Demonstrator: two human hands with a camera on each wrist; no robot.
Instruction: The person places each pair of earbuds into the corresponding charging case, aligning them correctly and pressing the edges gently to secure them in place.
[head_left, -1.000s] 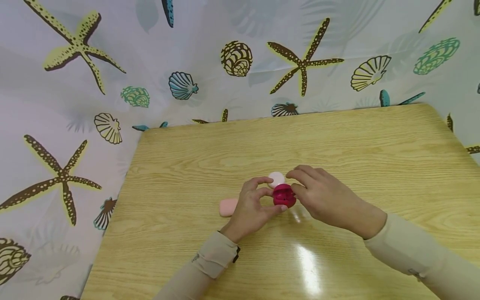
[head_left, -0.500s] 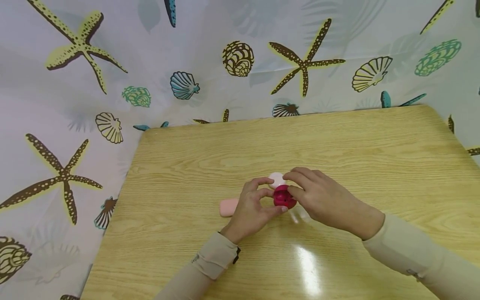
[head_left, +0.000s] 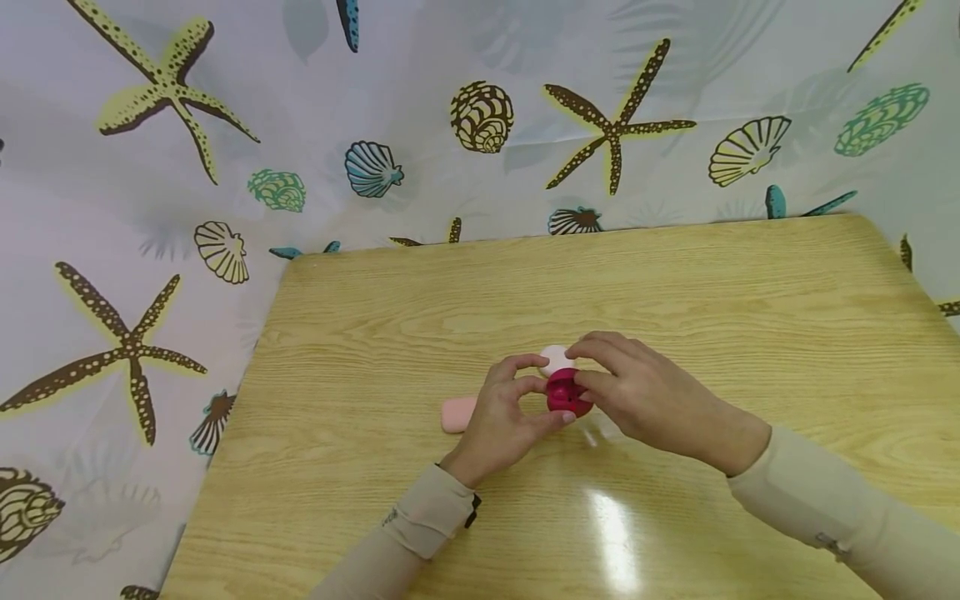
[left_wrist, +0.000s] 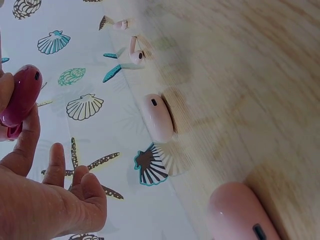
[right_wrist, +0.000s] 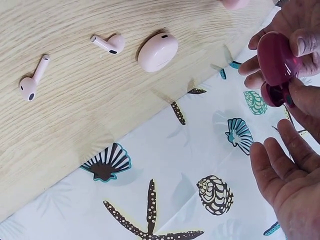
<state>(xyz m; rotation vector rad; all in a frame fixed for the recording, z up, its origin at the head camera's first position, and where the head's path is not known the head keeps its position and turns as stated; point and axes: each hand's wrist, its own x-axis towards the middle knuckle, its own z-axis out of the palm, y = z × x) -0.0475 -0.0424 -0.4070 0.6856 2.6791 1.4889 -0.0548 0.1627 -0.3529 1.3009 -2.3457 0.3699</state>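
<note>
My left hand (head_left: 502,421) grips a magenta earbud case (head_left: 558,408), its lid raised, between thumb and fingers. The inside of the case shows in the head view, partly hidden by fingers. My right hand (head_left: 637,383) has its thumb and index finger at the right side of the case opening. There the fingertips pinch a small dark magenta earbud (right_wrist: 286,94), mostly hidden by the fingers. The outer fingers of the right hand extend past the case. In the left wrist view the glossy case (left_wrist: 25,95) is held up, with a small dark port.
A pale pink earbud case (right_wrist: 158,52) lies on the wood-grain table (head_left: 375,333) just behind the hands. Another pink case (head_left: 456,414) lies left of them. Two pale pink earbuds, one (right_wrist: 107,44) nearer that case and one (right_wrist: 34,80) farther off, lie loose. A shell-patterned curtain (head_left: 420,83) hangs behind.
My right hand has shifted slightly left, its thumb and index finger moving farther into the opening of the magenta case. The left hand keeps the case nearly still.
</note>
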